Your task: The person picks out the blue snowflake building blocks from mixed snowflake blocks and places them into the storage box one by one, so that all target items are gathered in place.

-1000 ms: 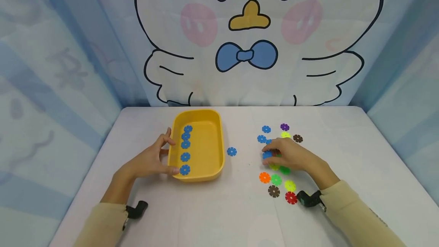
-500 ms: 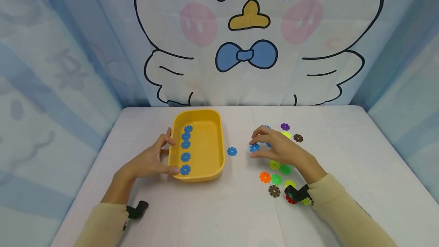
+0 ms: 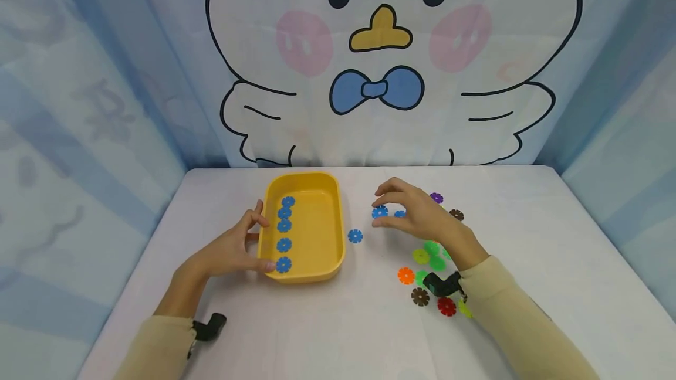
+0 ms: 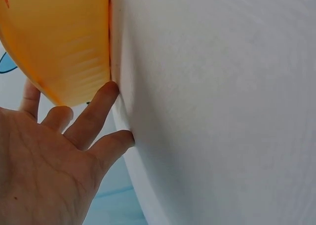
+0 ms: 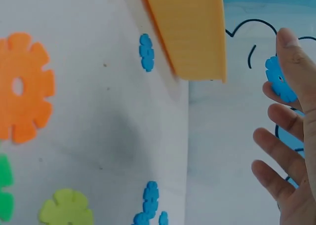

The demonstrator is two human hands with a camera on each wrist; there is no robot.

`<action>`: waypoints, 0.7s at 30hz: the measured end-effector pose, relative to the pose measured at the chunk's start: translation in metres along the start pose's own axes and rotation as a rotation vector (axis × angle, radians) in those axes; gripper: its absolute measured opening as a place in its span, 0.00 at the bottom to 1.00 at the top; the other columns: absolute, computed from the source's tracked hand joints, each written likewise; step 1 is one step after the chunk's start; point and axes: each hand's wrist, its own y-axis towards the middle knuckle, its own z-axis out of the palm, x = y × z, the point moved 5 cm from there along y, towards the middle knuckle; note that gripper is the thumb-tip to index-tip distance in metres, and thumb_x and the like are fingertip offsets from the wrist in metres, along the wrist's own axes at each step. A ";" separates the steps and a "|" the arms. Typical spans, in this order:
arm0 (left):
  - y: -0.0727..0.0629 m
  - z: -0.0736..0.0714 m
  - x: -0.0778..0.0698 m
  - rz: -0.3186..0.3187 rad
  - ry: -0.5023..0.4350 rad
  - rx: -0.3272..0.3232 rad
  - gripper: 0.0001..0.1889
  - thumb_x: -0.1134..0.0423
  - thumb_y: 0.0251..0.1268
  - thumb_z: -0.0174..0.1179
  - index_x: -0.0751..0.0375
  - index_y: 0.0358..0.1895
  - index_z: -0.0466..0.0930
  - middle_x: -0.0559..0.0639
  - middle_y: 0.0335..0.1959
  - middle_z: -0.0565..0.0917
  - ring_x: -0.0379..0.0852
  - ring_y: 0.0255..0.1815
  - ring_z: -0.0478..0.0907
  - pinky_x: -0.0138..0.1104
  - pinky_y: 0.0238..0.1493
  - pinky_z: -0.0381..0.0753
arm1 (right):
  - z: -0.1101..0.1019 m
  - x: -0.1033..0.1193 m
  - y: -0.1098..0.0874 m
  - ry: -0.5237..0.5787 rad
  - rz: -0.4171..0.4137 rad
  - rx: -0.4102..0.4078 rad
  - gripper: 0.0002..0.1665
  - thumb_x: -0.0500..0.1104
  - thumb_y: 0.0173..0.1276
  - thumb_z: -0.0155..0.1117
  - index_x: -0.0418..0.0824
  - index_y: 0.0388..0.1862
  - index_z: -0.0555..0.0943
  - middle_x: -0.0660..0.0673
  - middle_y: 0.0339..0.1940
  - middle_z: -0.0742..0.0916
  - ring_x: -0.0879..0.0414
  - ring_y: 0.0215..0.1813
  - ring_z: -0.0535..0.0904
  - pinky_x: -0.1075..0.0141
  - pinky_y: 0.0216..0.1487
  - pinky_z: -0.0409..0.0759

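Fingers of the right hand (image 3: pixel 417 219) pinch a blue disc (image 3: pixel 379 212) mid-frame; thin, stiff and light, it is best held by its notched rim; the left hand (image 3: pixel 232 248) rests flat-fingered against the tray (image 3: pixel 317 265)

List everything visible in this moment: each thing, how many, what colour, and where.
Tray: one, yellow, on the table left of centre.
Blue discs in tray: five, in a row along its left side.
Loose blue disc: one, on the table right of the tray.
Held blue disc: one, pinched in the right hand.
Mixed discs: orange, green, yellow-green, brown, red, purple, blue; table's right side, some hidden.
Table: one, white.
Backdrop: cartoon duck, blue bow.
Left hand: touches the tray's left wall.
Right hand: raised over the table.
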 end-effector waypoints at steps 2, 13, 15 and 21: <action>-0.001 0.000 0.001 -0.002 0.001 0.000 0.41 0.48 0.50 0.80 0.50 0.60 0.60 0.56 0.86 0.35 0.59 0.66 0.75 0.56 0.71 0.72 | -0.002 0.002 0.006 0.017 -0.009 -0.012 0.22 0.54 0.62 0.78 0.43 0.50 0.88 0.41 0.57 0.82 0.49 0.59 0.79 0.52 0.62 0.83; 0.003 -0.002 -0.002 0.009 0.013 -0.004 0.42 0.48 0.49 0.81 0.48 0.59 0.59 0.55 0.86 0.37 0.60 0.66 0.75 0.58 0.70 0.72 | 0.006 0.015 0.033 0.085 -0.066 -0.023 0.20 0.52 0.63 0.78 0.43 0.50 0.87 0.47 0.54 0.82 0.53 0.57 0.78 0.56 0.63 0.82; 0.002 -0.002 -0.002 0.011 0.012 -0.002 0.42 0.48 0.49 0.81 0.49 0.60 0.59 0.55 0.86 0.37 0.61 0.67 0.75 0.59 0.71 0.71 | 0.010 0.019 0.039 0.098 -0.082 -0.022 0.20 0.52 0.64 0.77 0.44 0.49 0.87 0.48 0.54 0.82 0.53 0.57 0.78 0.57 0.62 0.82; -0.002 -0.002 -0.003 0.005 0.005 0.000 0.42 0.49 0.48 0.81 0.51 0.60 0.60 0.55 0.86 0.36 0.63 0.68 0.74 0.61 0.71 0.69 | 0.018 0.027 0.054 0.124 -0.121 -0.029 0.20 0.52 0.65 0.77 0.42 0.50 0.87 0.48 0.53 0.82 0.54 0.55 0.78 0.57 0.61 0.82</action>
